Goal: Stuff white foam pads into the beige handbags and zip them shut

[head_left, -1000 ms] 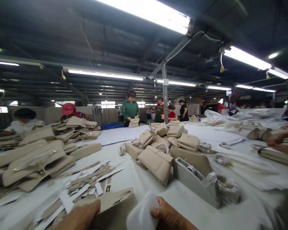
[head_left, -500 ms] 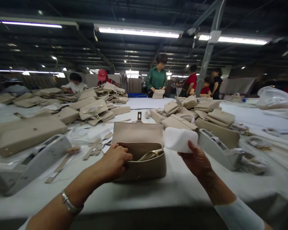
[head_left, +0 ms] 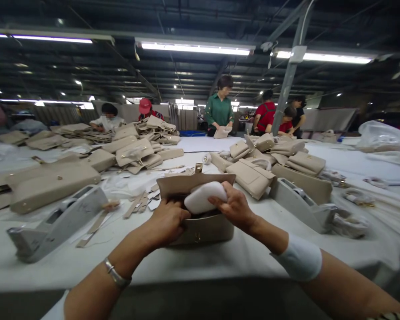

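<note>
Pinching white pad (head_left: 203, 198) in right fingers (head_left: 230, 192) at open bag (head_left: 213, 229), clasping nine-o'clock edge with left fingers (head_left: 178, 214), having tabletop (head_left: 216, 262) room at six o'clock.

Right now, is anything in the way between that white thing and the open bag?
Nothing visible blocks it. The right hand holds the white pad at the open top of the bag, whose flap stands raised behind. The left hand is at the bag's left side, close beside the pad. Most of the inside is hidden.
</note>
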The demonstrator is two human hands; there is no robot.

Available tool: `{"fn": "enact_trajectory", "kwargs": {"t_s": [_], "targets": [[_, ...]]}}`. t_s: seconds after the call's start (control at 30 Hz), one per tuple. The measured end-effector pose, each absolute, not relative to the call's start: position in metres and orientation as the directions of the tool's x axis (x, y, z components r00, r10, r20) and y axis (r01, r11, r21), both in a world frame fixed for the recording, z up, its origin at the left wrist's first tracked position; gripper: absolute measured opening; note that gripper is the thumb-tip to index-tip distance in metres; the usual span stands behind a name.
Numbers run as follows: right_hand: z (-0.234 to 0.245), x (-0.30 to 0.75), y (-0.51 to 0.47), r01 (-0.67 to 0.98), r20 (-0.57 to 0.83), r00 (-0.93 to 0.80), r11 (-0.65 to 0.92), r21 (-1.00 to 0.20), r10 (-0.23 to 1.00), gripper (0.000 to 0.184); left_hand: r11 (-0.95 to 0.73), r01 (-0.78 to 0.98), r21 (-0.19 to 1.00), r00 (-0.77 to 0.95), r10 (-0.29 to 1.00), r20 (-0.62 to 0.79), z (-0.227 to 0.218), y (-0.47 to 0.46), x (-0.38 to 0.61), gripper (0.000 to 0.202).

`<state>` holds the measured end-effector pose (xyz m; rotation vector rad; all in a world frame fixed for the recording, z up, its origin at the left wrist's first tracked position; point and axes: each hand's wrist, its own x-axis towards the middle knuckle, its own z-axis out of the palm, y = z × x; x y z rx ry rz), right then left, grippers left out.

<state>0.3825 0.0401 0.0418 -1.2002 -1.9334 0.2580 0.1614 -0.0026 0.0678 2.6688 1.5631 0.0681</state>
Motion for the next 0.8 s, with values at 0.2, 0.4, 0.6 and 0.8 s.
{"fn": "enact_trajectory", "kwargs": {"t_s": [0.2,0.4,0.6,0.8], "targets": [[0.039,0.393,0.051,0.565,0.493,-0.071,0.442,-0.696,0.867,0.033,-0.501,0.865,-0.027,0.500,0.857,0.124,0.051,-0.005,0.160,0.031],[0.028,0.392,0.051,0.386,0.503,0.047,0.449,-0.806,0.863,0.035,-0.476,0.867,-0.147,0.459,0.650,0.606,0.013,-0.014,0.152,0.030],[0.016,0.393,0.039,0.340,0.511,0.112,0.451,-0.825,0.852,0.033,-0.539,0.819,-0.198,0.462,0.416,0.783,0.006,-0.014,0.153,0.011],[0.011,0.397,0.014,0.450,0.567,0.121,0.464,-0.763,0.815,0.030,-0.483,0.846,-0.225,0.479,0.504,0.719,0.014,-0.014,0.157,0.020]]}}
